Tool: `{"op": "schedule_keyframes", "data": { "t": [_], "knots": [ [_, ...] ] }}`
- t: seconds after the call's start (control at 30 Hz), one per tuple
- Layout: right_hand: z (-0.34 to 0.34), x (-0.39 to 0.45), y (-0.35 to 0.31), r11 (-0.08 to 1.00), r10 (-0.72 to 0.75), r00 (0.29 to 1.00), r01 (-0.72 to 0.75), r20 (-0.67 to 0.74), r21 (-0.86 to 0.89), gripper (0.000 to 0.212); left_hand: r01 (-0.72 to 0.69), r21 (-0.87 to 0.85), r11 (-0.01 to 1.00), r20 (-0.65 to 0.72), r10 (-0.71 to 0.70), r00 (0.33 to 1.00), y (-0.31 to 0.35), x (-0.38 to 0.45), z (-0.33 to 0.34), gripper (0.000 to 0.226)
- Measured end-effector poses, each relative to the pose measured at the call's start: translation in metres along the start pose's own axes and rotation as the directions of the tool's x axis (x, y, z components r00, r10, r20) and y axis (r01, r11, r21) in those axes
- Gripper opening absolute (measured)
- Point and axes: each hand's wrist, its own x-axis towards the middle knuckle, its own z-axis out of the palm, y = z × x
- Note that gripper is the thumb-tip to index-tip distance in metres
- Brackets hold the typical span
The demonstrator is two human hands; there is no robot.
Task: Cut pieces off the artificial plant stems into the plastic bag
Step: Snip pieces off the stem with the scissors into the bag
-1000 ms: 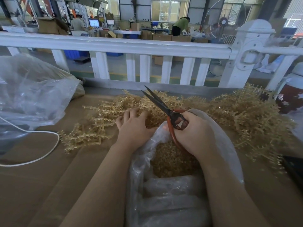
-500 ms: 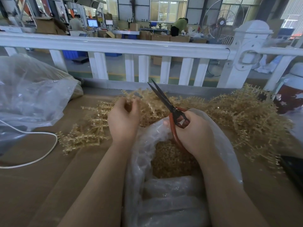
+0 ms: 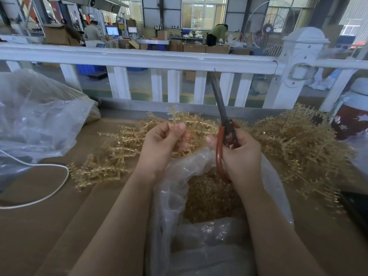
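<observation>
My left hand [image 3: 162, 144] pinches a golden plastic stem [image 3: 173, 116] between thumb and fingers and holds it upright above the bag's far edge. My right hand [image 3: 240, 154] grips the red handles of the scissors [image 3: 224, 120]; the dark blades are together and point up and slightly left. Below both hands lies the clear plastic bag [image 3: 175, 198], open, with a heap of small golden cut pieces [image 3: 207, 198] inside. A wide pile of golden stems [image 3: 294, 144] spreads across the brown table behind and to both sides of the bag.
A white fence rail [image 3: 139, 58] runs along the table's far edge. A large crumpled clear bag [image 3: 37, 118] and a white cable [image 3: 49, 194] lie at the left. A dark jar with a white lid [image 3: 352, 116] stands at the right, and a black object [image 3: 356, 206] lies at the right edge.
My left hand has lifted a stem out of the pile and turned it upright. The scissors have swung from pointing up-left to nearly vertical, and the blades have come together.
</observation>
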Motion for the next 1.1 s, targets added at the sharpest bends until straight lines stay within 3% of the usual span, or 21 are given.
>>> {"op": "schedule_keyframes", "data": {
  "t": [0.13, 0.33, 0.47, 0.6, 0.87, 1.1],
  "knots": [
    [0.001, 0.002, 0.002, 0.998, -0.038, 0.991, 0.031, -0.131, -0.061, 0.024, -0.049, 0.094, 0.994, 0.097, 0.040, 0.994, -0.001, -0.001, -0.001, 0.021],
    [0.002, -0.003, 0.003, 0.994, -0.083, 0.995, 0.078, -0.054, -0.078, 0.018, -0.043, 0.091, 0.995, 0.163, 0.028, 0.986, -0.002, -0.002, 0.000, 0.029],
    [0.003, -0.002, 0.004, 0.999, -0.045, 0.998, 0.045, -0.042, 0.004, 0.018, -0.010, 0.075, 0.997, 0.023, 0.008, 1.000, -0.005, -0.002, 0.000, 0.019],
    [-0.006, 0.003, 0.006, 0.956, 0.089, 0.987, -0.046, -0.136, 0.291, 0.022, 0.029, -0.046, 0.999, -0.195, -0.037, 0.980, -0.004, 0.002, -0.006, 0.017],
    [-0.008, 0.007, 0.004, 0.858, 0.250, 0.957, -0.149, -0.146, 0.492, 0.024, 0.082, -0.240, 0.967, -0.278, -0.149, 0.949, 0.001, 0.003, -0.010, 0.017],
    [-0.006, 0.007, 0.002, 0.781, 0.323, 0.930, -0.156, -0.177, 0.604, 0.022, 0.107, -0.039, 0.993, -0.434, -0.114, 0.894, 0.000, 0.002, -0.007, 0.018]
  ]
}}
